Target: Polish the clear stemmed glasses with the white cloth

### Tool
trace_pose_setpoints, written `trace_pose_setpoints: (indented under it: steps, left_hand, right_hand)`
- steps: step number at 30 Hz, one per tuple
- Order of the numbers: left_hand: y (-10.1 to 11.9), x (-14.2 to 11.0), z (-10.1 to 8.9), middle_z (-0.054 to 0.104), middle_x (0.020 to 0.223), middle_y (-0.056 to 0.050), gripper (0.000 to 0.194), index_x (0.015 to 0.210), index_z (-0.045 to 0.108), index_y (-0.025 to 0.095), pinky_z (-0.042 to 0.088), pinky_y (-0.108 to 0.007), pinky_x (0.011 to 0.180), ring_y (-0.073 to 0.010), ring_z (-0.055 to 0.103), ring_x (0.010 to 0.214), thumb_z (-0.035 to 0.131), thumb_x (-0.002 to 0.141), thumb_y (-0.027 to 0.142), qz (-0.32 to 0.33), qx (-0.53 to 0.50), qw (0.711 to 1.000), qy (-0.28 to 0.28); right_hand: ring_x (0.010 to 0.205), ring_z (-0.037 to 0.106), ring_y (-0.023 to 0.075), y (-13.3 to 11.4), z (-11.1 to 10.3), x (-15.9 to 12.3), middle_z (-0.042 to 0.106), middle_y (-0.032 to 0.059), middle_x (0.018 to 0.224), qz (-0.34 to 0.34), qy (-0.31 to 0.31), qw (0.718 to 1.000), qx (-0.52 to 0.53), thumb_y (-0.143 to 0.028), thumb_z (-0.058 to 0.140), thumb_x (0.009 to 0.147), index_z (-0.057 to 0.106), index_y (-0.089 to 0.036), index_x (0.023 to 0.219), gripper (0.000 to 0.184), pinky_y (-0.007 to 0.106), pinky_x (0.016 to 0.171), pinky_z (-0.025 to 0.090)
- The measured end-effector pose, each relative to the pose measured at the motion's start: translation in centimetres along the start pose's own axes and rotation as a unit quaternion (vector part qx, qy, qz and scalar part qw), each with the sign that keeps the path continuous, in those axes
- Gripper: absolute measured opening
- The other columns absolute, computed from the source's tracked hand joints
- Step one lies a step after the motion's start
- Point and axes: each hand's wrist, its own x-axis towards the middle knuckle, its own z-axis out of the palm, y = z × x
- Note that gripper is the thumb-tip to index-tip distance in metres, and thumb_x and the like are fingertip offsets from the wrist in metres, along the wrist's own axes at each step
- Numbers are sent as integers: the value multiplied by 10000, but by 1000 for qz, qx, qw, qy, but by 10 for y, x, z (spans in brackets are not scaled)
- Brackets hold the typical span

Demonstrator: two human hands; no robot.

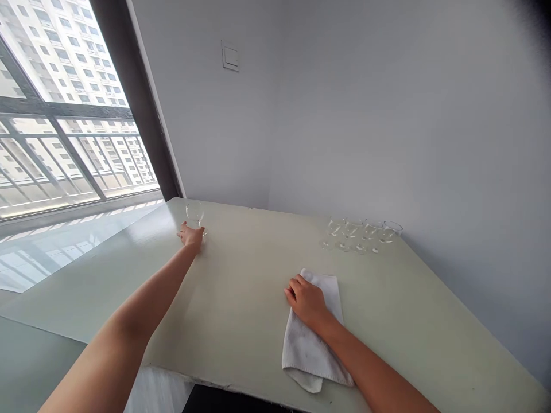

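Observation:
Far out at the left, my left hand [190, 236] is at a clear stemmed glass [194, 211], which stands upright near the table's back left corner. Its fingers are about the lower stem and foot, partly hiding them; the exact grip is small in view. My right hand [306, 299] rests, fingers curled in a loose fist, on a white cloth [310, 355] lying flat near the front of the table. The cloth is not bunched up in the fingers, which reach past its left edge.
Several clear stemmed glasses [361, 230] stand close together at the back right, near the wall [408, 143]. The pale, glossy table [241, 298] has its front edge below my arms. A window [69, 115] is at the left, and a switch [231, 56] is on the wall.

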Motion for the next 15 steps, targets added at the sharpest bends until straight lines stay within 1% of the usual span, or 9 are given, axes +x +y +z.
trace_pose_setpoints:
  steps: [2, 3, 4, 5, 7, 9, 10, 12, 15]
  left_hand:
    - [4, -21, 7, 367, 1170, -140, 667, 1198, 319, 213, 437, -344, 693, -223, 505, 935, 599, 593, 195, -3, 9, 1000, 13]
    - [6, -34, 15, 354, 1186, -133, 649, 1204, 310, 223, 433, -338, 703, -221, 493, 957, 583, 614, 212, -1, 9, 1000, 1]
    - [8, -48, 25, 374, 1173, -115, 602, 1190, 332, 232, 432, -325, 702, -209, 494, 952, 566, 635, 226, 5, 6, 1000, -27]
    - [11, -64, 37, 419, 1127, -92, 538, 1155, 380, 236, 434, -307, 691, -193, 508, 919, 558, 647, 233, 11, 2, 998, -70]
    - [17, -99, 66, 515, 978, -51, 403, 1042, 495, 231, 436, -268, 641, -156, 539, 806, 569, 645, 222, 20, -11, 983, -184]
    - [25, -134, 100, 566, 898, -43, 301, 923, 575, 211, 433, -239, 592, -129, 548, 716, 605, 624, 199, 22, -21, 951, -306]
    - [30, -150, 117, 581, 910, -46, 288, 896, 593, 209, 430, -227, 579, -119, 548, 699, 625, 611, 185, 21, -26, 934, -356]
    - [43, -179, 153, 592, 989, -59, 329, 919, 601, 213, 431, -212, 579, -113, 553, 714, 657, 599, 166, 17, -34, 901, -433]
    - [63, -215, 205, 554, 1112, -80, 424, 1042, 554, 222, 457, -235, 613, -111, 564, 719, 664, 636, 173, -7, -39, 862, -506]
  right_hand:
    - [626, 487, 90, 0, 0, 0, 520, -12, 760, 1, -3, 1000, -2, -239, 421, 841, 492, -182, 707, 162, 229, 547, 285]
    - [634, 492, 91, 0, 0, 1, 523, -10, 768, 0, -7, 1000, -4, -236, 421, 841, 500, -181, 715, 158, 229, 554, 289]
    - [644, 497, 93, 0, -1, 1, 527, -6, 778, 0, -12, 1000, -7, -232, 423, 841, 509, -180, 724, 154, 229, 561, 293]
    - [653, 501, 96, 0, -2, 1, 531, -2, 787, 0, -15, 1000, -9, -230, 425, 841, 518, -178, 734, 151, 229, 568, 297]
    - [668, 509, 102, -1, -5, 1, 538, 8, 807, 1, -22, 1000, -12, -232, 431, 840, 534, -175, 754, 146, 229, 580, 307]
    - [680, 516, 109, -2, -9, 1, 545, 18, 824, 0, -25, 1000, -9, -246, 432, 843, 548, -173, 777, 153, 231, 592, 318]
    - [685, 519, 113, -2, -10, 1, 547, 21, 828, -1, -28, 1000, -7, -255, 430, 846, 553, -172, 785, 160, 233, 596, 322]
    - [692, 526, 118, -2, -12, 2, 551, 27, 834, -1, -33, 999, -4, -268, 419, 852, 559, -172, 800, 178, 236, 597, 328]
    - [669, 529, 115, 1, -11, 2, 553, 27, 827, 3, -39, 999, -5, -273, 408, 855, 558, -173, 796, 190, 235, 572, 323]
